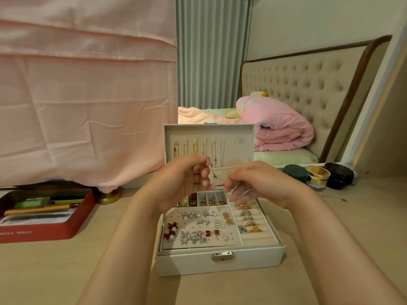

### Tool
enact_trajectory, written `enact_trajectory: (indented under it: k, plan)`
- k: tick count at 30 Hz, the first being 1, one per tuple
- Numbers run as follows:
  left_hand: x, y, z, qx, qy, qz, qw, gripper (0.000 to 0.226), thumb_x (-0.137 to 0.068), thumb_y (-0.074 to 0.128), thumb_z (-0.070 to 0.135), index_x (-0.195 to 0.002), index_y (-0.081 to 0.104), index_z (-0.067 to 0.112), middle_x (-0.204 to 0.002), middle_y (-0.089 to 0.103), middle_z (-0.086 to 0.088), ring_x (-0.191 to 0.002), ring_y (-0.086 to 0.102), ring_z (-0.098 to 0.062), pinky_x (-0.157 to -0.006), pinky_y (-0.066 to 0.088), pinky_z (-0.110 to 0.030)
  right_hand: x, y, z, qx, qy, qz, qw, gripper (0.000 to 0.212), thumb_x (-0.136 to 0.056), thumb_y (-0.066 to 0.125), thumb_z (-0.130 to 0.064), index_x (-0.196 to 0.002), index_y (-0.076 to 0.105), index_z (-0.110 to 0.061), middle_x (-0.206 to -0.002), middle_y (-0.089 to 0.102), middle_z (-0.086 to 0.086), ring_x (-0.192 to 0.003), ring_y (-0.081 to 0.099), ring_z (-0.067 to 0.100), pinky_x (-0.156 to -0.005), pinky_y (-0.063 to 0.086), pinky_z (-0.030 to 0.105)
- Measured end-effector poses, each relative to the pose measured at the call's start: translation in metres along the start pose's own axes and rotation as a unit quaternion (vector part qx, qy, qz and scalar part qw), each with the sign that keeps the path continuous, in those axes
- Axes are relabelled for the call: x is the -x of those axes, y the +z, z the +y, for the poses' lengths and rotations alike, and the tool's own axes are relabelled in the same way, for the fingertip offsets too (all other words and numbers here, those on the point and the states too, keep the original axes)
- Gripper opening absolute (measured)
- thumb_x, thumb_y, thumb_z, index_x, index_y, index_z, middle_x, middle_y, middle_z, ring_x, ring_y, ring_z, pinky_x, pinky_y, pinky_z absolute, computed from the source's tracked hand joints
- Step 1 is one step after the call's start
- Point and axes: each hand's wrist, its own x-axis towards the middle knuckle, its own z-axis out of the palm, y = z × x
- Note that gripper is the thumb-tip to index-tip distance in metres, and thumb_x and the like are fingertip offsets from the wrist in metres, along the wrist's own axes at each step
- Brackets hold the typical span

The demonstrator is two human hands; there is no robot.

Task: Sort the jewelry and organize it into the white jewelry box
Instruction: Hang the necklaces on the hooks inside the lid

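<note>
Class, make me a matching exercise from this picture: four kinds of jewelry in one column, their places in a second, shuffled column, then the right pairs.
Column one
1. necklaces
2. rings
3. red bow earrings
4. gold bangles

Column two
A. between the green case and the black case
B. left edge of the perforated panel
C. hanging inside the open lid
D. in the padded rolls on the tray's right

Pairs: 1-C, 2-D, 3-B, 4-A

— What was the jewelry box made of?
— I saw a matt white shell, soft beige cloth lining and a shiny metal clasp.
— And the earrings?
— Glittering metal, some with glossy pearls; the chain was thin metal.
</note>
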Motion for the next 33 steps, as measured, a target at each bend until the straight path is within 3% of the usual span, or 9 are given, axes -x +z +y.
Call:
enact_trajectory:
  k: [3, 7, 10, 13, 16, 19, 25, 30, 33]
  plan:
    - [0.001, 0.006, 0.004, -0.045, 0.014, -0.008, 0.999, 0.029, -0.102, 0.048, 0.019, -0.077, 0.064, 0.017, -0.068, 0.048, -0.001, -0.062, 0.047, -0.017, -0.077, 0.054, -0.037, -0.002, 0.006, 0.000, 0.053, -0.030, 0.000, 0.998, 0.021, -0.098, 0.061, -0.018, -0.114, 0.074, -0.021, -0.112, 0.076, -0.002, -0.103, 0.072, 0.015, -0.098, 0.056, 0.042]
    - [0.004, 0.011, 0.011, -0.122, 0.021, 0.019, 0.992, 0.022, -0.102, 0.048, 0.018, -0.088, 0.064, 0.011, -0.067, 0.045, -0.002, -0.059, 0.046, -0.017, -0.065, 0.052, -0.030, -0.002, 0.017, -0.006, -0.112, -0.097, -0.091, 0.985, 0.036, -0.101, 0.045, 0.000, -0.131, 0.063, -0.009, -0.121, 0.071, 0.017, -0.109, 0.070, 0.031, -0.104, 0.051, 0.049]
    - [0.005, 0.011, 0.015, -0.162, 0.025, 0.038, 0.986, 0.021, -0.102, 0.049, 0.019, -0.093, 0.064, 0.008, -0.066, 0.044, -0.003, -0.059, 0.045, -0.018, -0.061, 0.051, -0.029, 0.000, 0.016, -0.005, -0.090, -0.106, -0.092, 0.986, 0.030, -0.100, 0.053, -0.002, -0.128, 0.064, -0.005, -0.102, 0.072, 0.016, -0.081, 0.068, 0.026, -0.092, 0.057, 0.045]
    - [0.006, 0.009, 0.016, -0.173, 0.019, 0.064, 0.983, 0.022, -0.102, 0.050, 0.019, -0.089, 0.067, 0.012, -0.065, 0.045, 0.000, -0.058, 0.044, -0.016, -0.062, 0.050, -0.030, 0.001, 0.010, -0.004, -0.067, -0.091, -0.076, 0.991, 0.018, -0.099, 0.059, -0.005, -0.111, 0.072, -0.005, -0.074, 0.062, 0.004, -0.058, 0.053, 0.016, -0.072, 0.059, 0.036]
    - [0.006, 0.007, 0.015, -0.192, 0.010, 0.074, 0.979, 0.018, -0.100, 0.056, 0.023, -0.088, 0.067, 0.014, -0.064, 0.045, 0.002, -0.057, 0.044, -0.013, -0.063, 0.050, -0.029, 0.005, 0.004, -0.004, -0.057, -0.086, -0.054, 0.993, 0.016, -0.100, 0.059, -0.012, -0.103, 0.075, -0.009, -0.065, 0.055, -0.001, -0.050, 0.043, 0.012, -0.054, 0.048, 0.028]
    - [0.005, 0.008, 0.011, -0.252, 0.015, 0.103, 0.962, 0.017, -0.093, 0.067, 0.030, -0.082, 0.067, 0.017, -0.062, 0.047, 0.002, -0.055, 0.045, -0.012, -0.063, 0.050, -0.027, 0.006, -0.003, -0.004, -0.065, -0.082, -0.036, 0.994, 0.018, -0.102, 0.057, -0.018, -0.100, 0.074, -0.011, -0.064, 0.052, -0.002, -0.049, 0.038, 0.011, -0.049, 0.038, 0.026]
    - [-0.021, 0.016, -0.001, -0.347, 0.063, 0.201, 0.914, 0.022, -0.086, 0.074, 0.036, -0.074, 0.067, 0.020, -0.059, 0.051, 0.010, -0.053, 0.045, -0.008, -0.061, 0.045, -0.028, -0.001, -0.011, -0.002, -0.041, -0.096, 0.106, 0.989, 0.020, -0.101, 0.058, -0.019, -0.091, 0.075, -0.015, -0.065, 0.053, -0.001, -0.046, 0.039, 0.010, -0.046, 0.035, 0.025]
    - [-0.064, 0.016, -0.005, -0.386, 0.098, 0.276, 0.875, 0.025, -0.091, 0.069, 0.035, -0.076, 0.068, 0.015, -0.063, 0.056, 0.008, -0.060, 0.051, -0.009, -0.062, 0.040, -0.026, -0.030, -0.017, -0.007, 0.061, -0.124, 0.287, 0.948, 0.018, -0.096, 0.065, -0.025, -0.080, 0.074, -0.021, -0.061, 0.061, -0.006, -0.038, 0.048, -0.002, -0.053, 0.037, 0.023]
    - [-0.082, 0.017, -0.007, -0.398, 0.099, 0.307, 0.859, 0.028, -0.092, 0.067, 0.036, -0.075, 0.069, 0.013, -0.064, 0.060, 0.006, -0.062, 0.054, -0.007, -0.058, 0.037, -0.025, -0.044, -0.021, -0.011, 0.094, -0.133, 0.350, 0.922, 0.019, -0.095, 0.066, -0.028, -0.079, 0.074, -0.022, -0.063, 0.067, -0.007, -0.052, 0.057, 0.000, -0.056, 0.041, 0.023]
